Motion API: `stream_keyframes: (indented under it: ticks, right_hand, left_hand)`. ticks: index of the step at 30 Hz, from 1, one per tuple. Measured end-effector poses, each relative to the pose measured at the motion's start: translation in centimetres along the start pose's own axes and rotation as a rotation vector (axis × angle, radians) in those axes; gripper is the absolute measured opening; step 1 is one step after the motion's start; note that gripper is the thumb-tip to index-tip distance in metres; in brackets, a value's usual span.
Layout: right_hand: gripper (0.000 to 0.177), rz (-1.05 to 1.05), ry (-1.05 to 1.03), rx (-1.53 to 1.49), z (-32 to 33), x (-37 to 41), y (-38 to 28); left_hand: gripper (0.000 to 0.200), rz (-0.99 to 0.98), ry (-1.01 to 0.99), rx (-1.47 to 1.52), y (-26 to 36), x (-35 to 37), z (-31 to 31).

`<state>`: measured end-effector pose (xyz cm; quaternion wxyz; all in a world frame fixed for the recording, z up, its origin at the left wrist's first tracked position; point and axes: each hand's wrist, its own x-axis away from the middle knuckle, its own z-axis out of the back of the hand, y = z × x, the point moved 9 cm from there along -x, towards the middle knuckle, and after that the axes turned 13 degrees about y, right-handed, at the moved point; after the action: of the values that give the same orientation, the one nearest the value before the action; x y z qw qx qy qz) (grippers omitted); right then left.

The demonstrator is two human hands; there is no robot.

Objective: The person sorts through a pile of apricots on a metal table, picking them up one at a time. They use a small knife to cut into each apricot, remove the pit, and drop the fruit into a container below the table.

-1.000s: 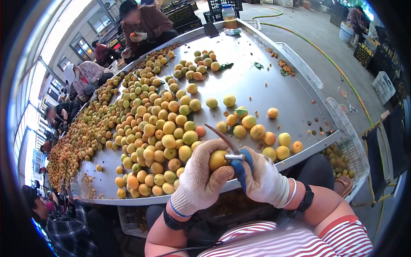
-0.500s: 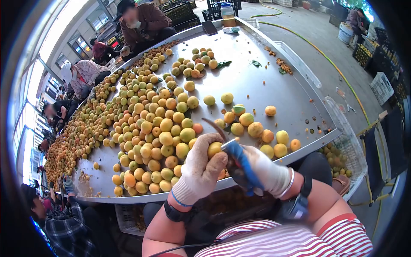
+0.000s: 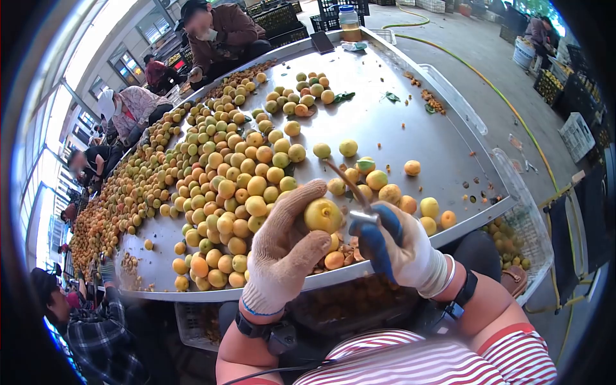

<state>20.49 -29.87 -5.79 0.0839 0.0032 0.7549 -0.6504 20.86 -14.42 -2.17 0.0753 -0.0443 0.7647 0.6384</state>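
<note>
Between the gloved thumb and fingers of my left hand (image 3: 282, 250) is a yellow-green apricot (image 3: 323, 215), its round end hollow turned up. My right hand (image 3: 410, 250), in a white glove, grips a blue-handled cutting tool (image 3: 375, 247) that looks like pruning shears. Its slender curved brown tip points up and left, just right of the apricot and apart from it. Loose apricots (image 3: 256, 186) spread over the metal table (image 3: 436, 154) beyond both hands. Torn orange pieces (image 3: 350, 252) lie at the near edge between my hands, partly hidden.
A raised rim (image 3: 475, 228) borders the table. Plastic crates with apricots (image 3: 504, 244) stand below it at the right and under the near edge. Several people sit along the left and far sides. A jar (image 3: 348, 19) and a phone (image 3: 322, 42) rest at the far corner.
The tool's tip has moved right, away from the apricot, and its handles have swung. My left hand has shifted slightly left and opened around the apricot, showing more of it. The view has shifted slightly.
</note>
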Motion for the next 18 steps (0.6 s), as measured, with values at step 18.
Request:
stream_keyframes:
  ticks: [18]
  right_hand:
    - [0.023, 0.269, -0.079, 0.378, -1.0, 0.8, -1.8]
  left_hand:
    - [0.060, -0.454, 0.181, -0.373, 2.8, -0.4, 2.3]
